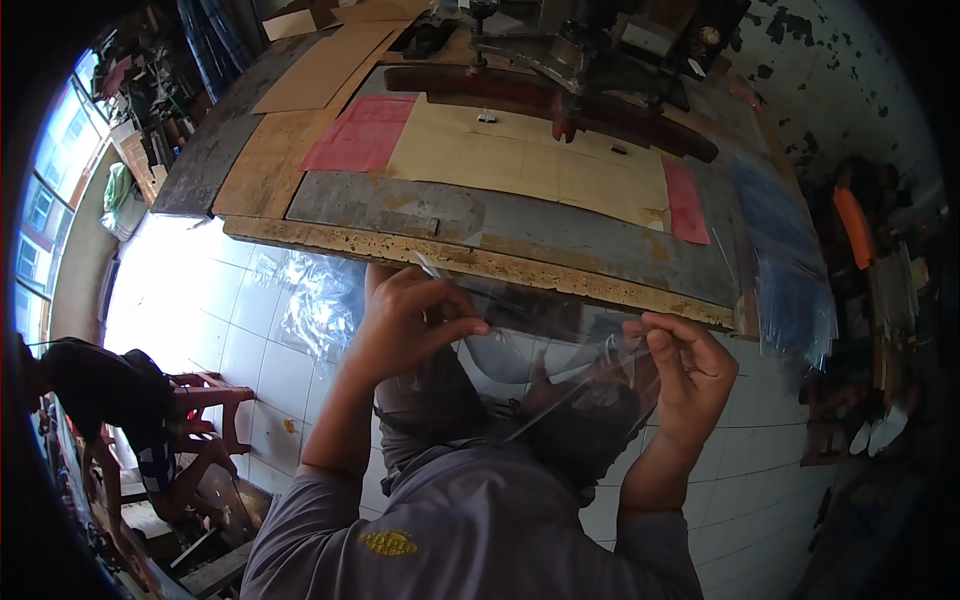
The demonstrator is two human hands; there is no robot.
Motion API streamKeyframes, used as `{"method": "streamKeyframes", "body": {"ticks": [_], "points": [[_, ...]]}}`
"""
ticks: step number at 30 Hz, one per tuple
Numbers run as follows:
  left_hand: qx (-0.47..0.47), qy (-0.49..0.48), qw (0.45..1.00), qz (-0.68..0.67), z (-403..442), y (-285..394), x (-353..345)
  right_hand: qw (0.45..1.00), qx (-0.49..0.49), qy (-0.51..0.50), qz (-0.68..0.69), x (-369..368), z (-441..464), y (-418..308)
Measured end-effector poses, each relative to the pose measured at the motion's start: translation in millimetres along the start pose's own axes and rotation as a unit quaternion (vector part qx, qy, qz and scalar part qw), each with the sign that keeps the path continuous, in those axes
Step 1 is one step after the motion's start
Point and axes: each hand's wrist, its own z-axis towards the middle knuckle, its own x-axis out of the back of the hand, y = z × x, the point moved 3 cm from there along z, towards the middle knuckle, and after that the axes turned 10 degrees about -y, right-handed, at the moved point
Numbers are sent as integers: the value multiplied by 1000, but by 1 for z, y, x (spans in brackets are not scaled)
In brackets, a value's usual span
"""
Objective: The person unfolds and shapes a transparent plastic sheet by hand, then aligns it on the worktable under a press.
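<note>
A clear plastic sheet (575, 375) stretches between my two hands, in front of the table edge and above my lap. My left hand (415, 315) is closed, thumb and fingers gathered at the sheet's left side. A small white strip (427, 265) sticks up by its fingers; I cannot tell whether it belongs to the sheet. With thumb and forefinger, my right hand (690, 365) pinches the sheet's upper right edge. My legs show through the film, and its lower edge is hard to make out.
On the worktable (350, 205) lies a yellow board (520, 165) with pink pieces at its ends. A red-edged metal press bar (480, 90) spans above it. Clear sheets (790, 280) hang at the right. Crumpled plastic (320, 300) lies at left, near a seated person (130, 430).
</note>
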Motion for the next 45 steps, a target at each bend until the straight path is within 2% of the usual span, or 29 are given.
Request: {"method": "streamKeyframes", "body": {"ticks": [2, 6, 8, 10, 13, 15, 18, 19, 21, 24, 25, 29, 32, 36, 39, 42, 45], "points": [[28, -25, 999, 11, -1, -16, 5, 1000, -5, 11, -29, 7, 0, -3], [-16, -15, 999, 27, 4, -33, 12, 997, -5, 19, -68, 18, 2, -10], [-51, 51, 994, 82, 8, -24, 11, 997, 7, 12, -81, 23, 3, -14], [-86, 66, 988, 108, 14, -20, 11, 997, 16, 4, -81, 24, 4, -22], [-113, -11, 991, 68, 26, -27, 10, 995, 37, -5, -98, 31, 2, -28], [-104, -96, 990, -1, 31, -32, 12, 993, 58, -3, -105, 36, 0, -30], [-85, -143, 983, -80, 32, -35, 25, 994, 50, 33, -93, 45, 0, -29], [-72, -136, 979, -134, 31, -35, 30, 990, 49, 34, -127, 50, 1, -25], [-41, -119, 962, -242, 27, -35, 40, 992, 11, 70, -107, 56, 10, -8], [18, -37, 949, -311, 37, -27, 51, 988, -46, 103, -109, 56, 33, 39], [1, -28, 966, -257, 43, -34, 50, 988, -61, 101, -97, 53, 44, 55], [25, 5, 974, -224, 74, -59, 34, 988, -71, 73, -117, 51, 80, 130], [51, 13, 971, -232, 83, -89, 17, 989, -87, 56, -109, 46, 87, 158], [47, 33, 954, -296, 78, -101, 6, 989, -88, 84, -85, 41, 79, 150], [3, 55, 964, -260, 76, -93, 6, 989, -90, 78, -84, 41, 77, 147], [22, 26, 953, -302, 74, -86, 8, 988, -100, 85, -81, 41, 77, 147], [21, 40, 963, -264, 75, -88, 8, 986, -114, 99, -77, 39, 76, 144]]}}
